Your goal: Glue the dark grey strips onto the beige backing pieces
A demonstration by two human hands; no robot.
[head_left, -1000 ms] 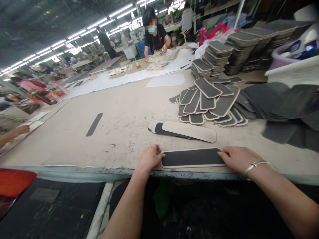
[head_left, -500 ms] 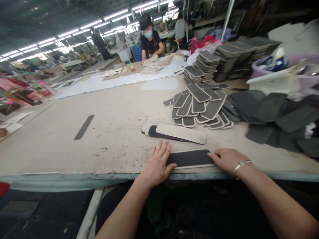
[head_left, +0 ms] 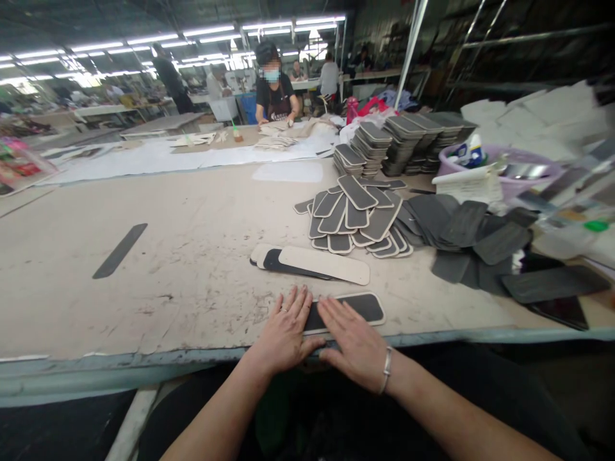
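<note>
A flat dark panel with a pale border [head_left: 368, 307] lies at the table's near edge. My left hand [head_left: 287, 333] rests flat over its left end, fingers stretched out. Across its middle my right hand [head_left: 353, 339] also lies flat, fingers extended and a bracelet on the wrist. Just beyond my hands is a small overlapping stack of long strips, a beige strip [head_left: 327, 264] over a dark strip [head_left: 273, 259]. Behind them sits a heap of pale-edged dark panels [head_left: 355, 214]. The left end of the panel is hidden under my left hand.
Loose dark pieces [head_left: 461, 234] spread over the right side. Behind stand tall stacks of panels [head_left: 403, 144] and a purple basin [head_left: 523, 182]. A single dark strip [head_left: 120, 251] lies at left on the table [head_left: 202, 211]. A masked co-worker [head_left: 278, 96] works across the table.
My right hand has let go of the panel's right end and moved left, now flat on its middle beside my left hand. The view has turned to the right.
</note>
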